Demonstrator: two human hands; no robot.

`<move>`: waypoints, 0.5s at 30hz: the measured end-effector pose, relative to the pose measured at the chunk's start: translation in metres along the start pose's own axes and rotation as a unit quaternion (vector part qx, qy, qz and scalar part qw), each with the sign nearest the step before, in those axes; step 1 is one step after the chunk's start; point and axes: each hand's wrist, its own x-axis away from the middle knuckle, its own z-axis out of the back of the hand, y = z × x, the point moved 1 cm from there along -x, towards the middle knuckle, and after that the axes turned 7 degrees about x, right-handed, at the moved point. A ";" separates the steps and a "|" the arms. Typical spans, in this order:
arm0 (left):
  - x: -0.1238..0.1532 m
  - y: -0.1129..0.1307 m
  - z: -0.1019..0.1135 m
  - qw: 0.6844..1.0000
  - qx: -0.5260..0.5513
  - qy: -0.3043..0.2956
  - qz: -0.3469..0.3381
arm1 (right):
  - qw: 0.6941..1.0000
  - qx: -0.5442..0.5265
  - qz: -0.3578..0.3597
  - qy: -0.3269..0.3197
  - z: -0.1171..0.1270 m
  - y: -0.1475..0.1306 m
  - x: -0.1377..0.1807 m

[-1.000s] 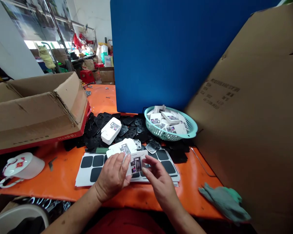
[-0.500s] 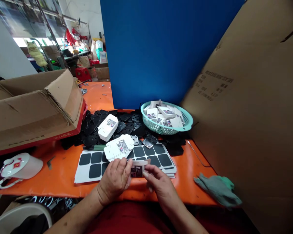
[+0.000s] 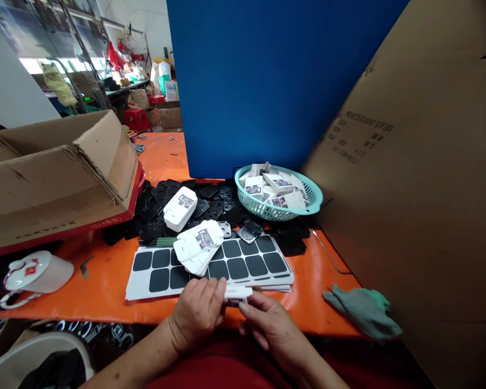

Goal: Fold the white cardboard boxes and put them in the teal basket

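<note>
Between my hands, above the table's front edge, is a small white printed box (image 3: 237, 295). My left hand (image 3: 200, 307) is closed around its left end. At the right end, the thumb and fingers of my right hand (image 3: 269, 319) pinch it. Just beyond lie sheets of black rounded-square stickers (image 3: 160, 281). A fanned pile of flat white printed box blanks (image 3: 198, 246) rests on them. Farther back, a neat stack of the same blanks (image 3: 180, 208) sits on a heap of black plastic plates (image 3: 214, 208).
A light-green basket (image 3: 267, 210) of small white boxes stands at the back right, against a large cardboard sheet (image 3: 429, 189) and a blue panel (image 3: 275, 81). Grey-green gloves (image 3: 360, 313) lie right. Left are an open carton (image 3: 48, 183) and a white lidded mug (image 3: 38, 275).
The box has turned in my hands, so a white edge face now shows above its printed side. Both hands have come slightly lower and nearer to me.
</note>
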 end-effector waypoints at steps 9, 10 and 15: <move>0.005 0.020 -0.001 0.668 0.614 -0.137 0.397 | 0.846 0.356 0.353 0.182 0.021 -0.015 0.009; 0.006 0.023 -0.002 0.601 0.658 -0.137 0.432 | 0.845 0.338 0.356 0.213 0.024 -0.008 0.008; 0.015 0.032 -0.008 0.494 0.715 -0.122 0.480 | 0.903 0.176 0.285 0.270 0.022 0.033 0.003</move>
